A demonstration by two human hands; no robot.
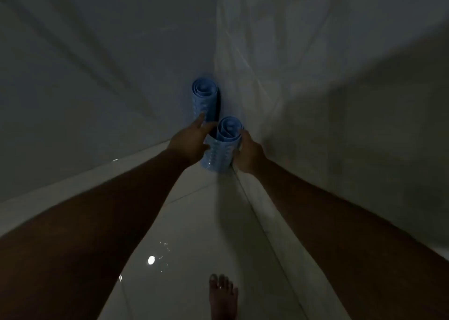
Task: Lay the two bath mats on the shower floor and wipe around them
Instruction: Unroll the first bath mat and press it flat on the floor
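Two blue bath mats stand rolled up on end in the corner of the shower. The farther roll (pixel 203 98) leans against the wall joint. The nearer roll (pixel 222 147) stands in front of it on the pale tiled floor (pixel 199 222). My right hand (pixel 247 153) wraps around the right side of the nearer roll. My left hand (pixel 192 139) reaches in with its fingers spread, the fingertips touching the farther roll and the palm close to the nearer one.
Grey tiled walls (pixel 97 76) meet at the corner behind the rolls. The floor is glossy with a few water drops (pixel 155 259) shining near my bare foot (pixel 222 295). The light is dim.
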